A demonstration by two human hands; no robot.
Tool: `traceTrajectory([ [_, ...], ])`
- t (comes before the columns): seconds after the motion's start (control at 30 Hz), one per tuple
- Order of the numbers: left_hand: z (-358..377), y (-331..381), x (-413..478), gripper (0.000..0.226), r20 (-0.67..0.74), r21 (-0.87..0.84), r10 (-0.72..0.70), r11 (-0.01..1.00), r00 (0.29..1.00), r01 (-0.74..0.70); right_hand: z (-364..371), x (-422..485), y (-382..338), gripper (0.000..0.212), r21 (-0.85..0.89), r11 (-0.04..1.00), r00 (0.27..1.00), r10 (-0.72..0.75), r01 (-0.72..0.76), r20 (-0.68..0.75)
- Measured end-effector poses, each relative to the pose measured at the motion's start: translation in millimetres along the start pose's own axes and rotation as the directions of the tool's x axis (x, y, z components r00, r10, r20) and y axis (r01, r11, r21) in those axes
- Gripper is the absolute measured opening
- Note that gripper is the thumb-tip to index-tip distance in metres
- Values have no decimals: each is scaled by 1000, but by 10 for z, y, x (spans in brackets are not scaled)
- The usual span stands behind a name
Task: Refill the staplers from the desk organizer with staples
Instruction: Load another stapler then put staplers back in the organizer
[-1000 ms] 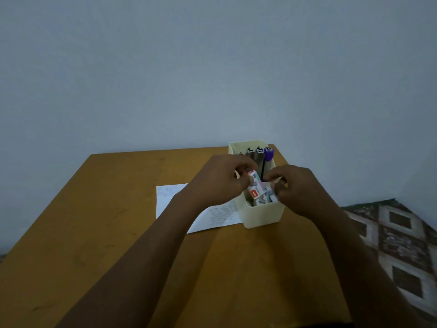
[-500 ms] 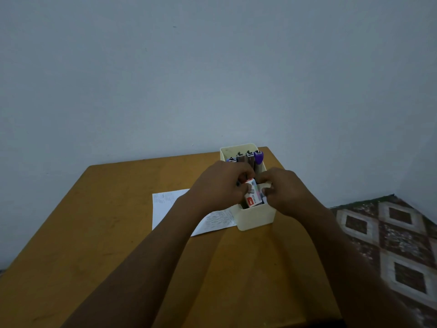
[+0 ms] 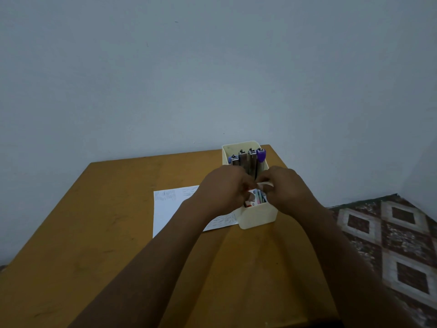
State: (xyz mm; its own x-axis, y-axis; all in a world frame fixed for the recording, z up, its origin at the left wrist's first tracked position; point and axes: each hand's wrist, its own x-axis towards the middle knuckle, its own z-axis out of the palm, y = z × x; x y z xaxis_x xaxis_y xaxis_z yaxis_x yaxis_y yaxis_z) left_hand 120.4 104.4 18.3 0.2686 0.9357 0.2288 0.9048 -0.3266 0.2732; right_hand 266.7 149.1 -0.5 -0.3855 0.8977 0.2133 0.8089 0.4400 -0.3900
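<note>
Reaching over the cream desk organizer (image 3: 257, 216), both hands meet above its nearer compartment. The left hand (image 3: 224, 188) comes in from the left with its fingers curled, its grip closed round a small staple box (image 3: 252, 198), white with a red mark low on its face. The box stands tilted in that nearer compartment, among other small packets too blurred to tell apart. The right hand (image 3: 288, 190) comes in from the right, thumb and forefinger pinching a pale flap (image 3: 265, 185) just above the box. Motion blur smears that spot, so I cannot tell whether the flap is part of the box. The fingertips of the two hands are very near each other over the box.

Behind the hands, in the farther compartment, the staplers (image 3: 247, 159) stand upright side by side, four tops showing above the rim, the rightmost one purple. The organizer stands at the far right of the wooden surface (image 3: 94, 233), near its back corner and close to the wall (image 3: 165, 67). A printed sheet of paper (image 3: 170, 207) lies flat on the surface just left of the organizer, passing under the left forearm and reaching the organizer's base. Patterned floor tiles (image 3: 390, 233) show beyond the right edge of the surface.
</note>
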Motion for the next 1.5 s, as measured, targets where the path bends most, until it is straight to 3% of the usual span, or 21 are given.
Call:
traceTrajectory([
  [0.17,3,-10,-24,24,-1,39,5,999,1000,-4,15,-2,-27,30,-16,999,999,41,-41,-23],
  [0.33,-72,-37,-57,24,-88,-32,-1,999,996,-2,33,6,-16,30,-21,998,998,62,-62,-20],
  [0.7,-29,-31,-12,22,-143,-101,28,994,989,-43,23,-9,-7,34,-17,999,999,27,-27,-22],
  [0.93,-41,-53,-6,24,-106,-161,74,983,992,-90,25,-24,-3,35,-31,1000,1000,2,-3,-31],
  [1.17,-9,-80,-34,17,-129,-204,9,978,992,-35,15,-23,1,35,-22,1000,1000,-3,3,-21],
  [1.33,-8,-86,-19,8,-115,-310,-115,948,987,75,19,-29,12,34,33,999,1000,11,-10,-25],
  [1.5,-5,-112,-24,12,-87,-297,-123,950,989,92,20,-100,97,19,217,972,994,-76,91,-78],
])
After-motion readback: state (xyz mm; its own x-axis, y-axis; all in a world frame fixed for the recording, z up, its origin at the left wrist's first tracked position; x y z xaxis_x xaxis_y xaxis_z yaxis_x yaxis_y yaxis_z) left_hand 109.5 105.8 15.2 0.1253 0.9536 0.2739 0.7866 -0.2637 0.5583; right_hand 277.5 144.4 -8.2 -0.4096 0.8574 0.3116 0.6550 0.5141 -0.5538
